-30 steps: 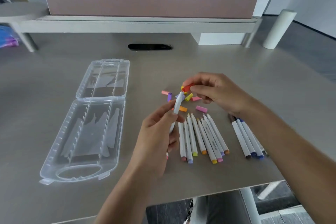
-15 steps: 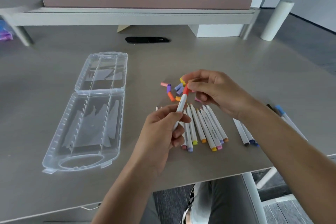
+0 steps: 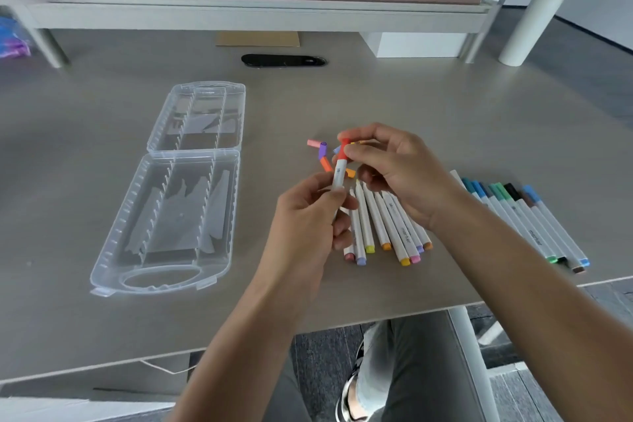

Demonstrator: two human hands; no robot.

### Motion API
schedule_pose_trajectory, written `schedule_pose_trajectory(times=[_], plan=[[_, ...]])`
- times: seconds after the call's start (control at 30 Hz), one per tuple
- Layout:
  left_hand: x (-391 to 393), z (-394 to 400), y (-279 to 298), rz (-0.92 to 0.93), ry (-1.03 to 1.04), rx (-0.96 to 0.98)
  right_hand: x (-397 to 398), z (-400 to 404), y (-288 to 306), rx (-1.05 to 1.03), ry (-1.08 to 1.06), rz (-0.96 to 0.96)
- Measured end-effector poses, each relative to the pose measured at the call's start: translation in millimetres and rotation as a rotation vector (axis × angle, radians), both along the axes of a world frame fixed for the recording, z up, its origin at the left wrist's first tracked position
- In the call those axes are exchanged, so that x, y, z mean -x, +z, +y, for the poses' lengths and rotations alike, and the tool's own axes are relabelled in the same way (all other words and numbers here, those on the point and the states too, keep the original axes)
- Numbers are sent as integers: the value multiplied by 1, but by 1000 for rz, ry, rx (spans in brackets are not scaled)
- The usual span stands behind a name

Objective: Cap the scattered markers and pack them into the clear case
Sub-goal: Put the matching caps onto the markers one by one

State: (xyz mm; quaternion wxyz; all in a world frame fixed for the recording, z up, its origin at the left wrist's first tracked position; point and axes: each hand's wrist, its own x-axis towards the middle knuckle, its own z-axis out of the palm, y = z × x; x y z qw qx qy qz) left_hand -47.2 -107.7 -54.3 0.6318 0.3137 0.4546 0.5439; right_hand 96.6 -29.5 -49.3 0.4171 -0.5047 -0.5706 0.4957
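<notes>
My left hand (image 3: 308, 219) grips a white marker (image 3: 339, 175) by its barrel, held upright above the table. My right hand (image 3: 397, 175) pinches the red cap (image 3: 344, 149) that sits on the marker's top end. Under my hands lies a fan of several uncapped white markers (image 3: 387, 229) with coloured ends. Loose caps (image 3: 322, 156) in pink, purple and orange lie just behind them. To the right lies a row of capped markers (image 3: 524, 216) in blues, greens and black. The clear case (image 3: 171, 202) lies open and empty at the left.
A black cable slot (image 3: 283, 60) is set into the grey table (image 3: 445, 106) at the back. Behind it run a white shelf rail (image 3: 260, 15) and a white box (image 3: 418, 44). A white cylinder (image 3: 529, 27) stands at the far right. The table's front edge is near my arms.
The red cap, held apart from the marker a second ago, now sits on its tip. The view has shifted, and the capped markers at the right show fully.
</notes>
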Motion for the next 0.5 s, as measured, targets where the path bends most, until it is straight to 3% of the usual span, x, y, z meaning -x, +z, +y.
schedule_pose_trajectory(times=[0.23, 0.5], plan=[[13, -11, -2, 275, 80, -171, -2, 10, 9, 66, -93, -9], [37, -35, -8, 281, 193, -167, 23, -5, -3, -66, 15, -489]])
